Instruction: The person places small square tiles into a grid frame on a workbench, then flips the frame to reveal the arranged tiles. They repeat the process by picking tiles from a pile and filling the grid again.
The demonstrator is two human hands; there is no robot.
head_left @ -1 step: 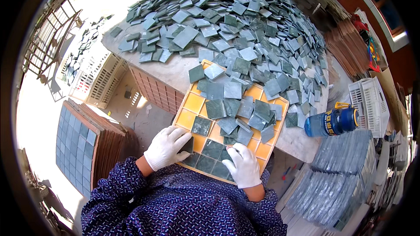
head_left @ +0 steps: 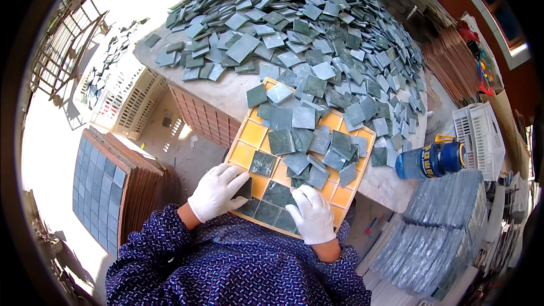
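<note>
A yellow grid tray (head_left: pixel 253 132) leans against the front of my body, its far part on the table. Dark green square stone tiles (head_left: pixel 267 213) fill several compartments of its near rows, and one tile (head_left: pixel 262 164) sits farther up. At the tray's left edge, my white-gloved left hand (head_left: pixel 219 191) is closed on a dark tile (head_left: pixel 244 188), thumb below and fingers above. My white-gloved right hand (head_left: pixel 311 214) is bent over the near right compartments, thumb and fingertips closed about a tile partly hidden beneath them. Loose tiles (head_left: pixel 303 117) overlap on the tray's far half.
A large tile heap (head_left: pixel 294 28) covers the table (head_left: pixel 391 188) beyond. A blue bottle (head_left: pixel 428 160) lies on its side at right, near wrapped tile stacks (head_left: pixel 422 238) and a white crate (head_left: pixel 479 139). Tile-faced boards (head_left: pixel 99 187) stand at left, below another crate (head_left: pixel 127 105).
My right hand has shifted very slightly to the left over the tray. The whole view has moved a little; my left hand keeps its place on the tile.
</note>
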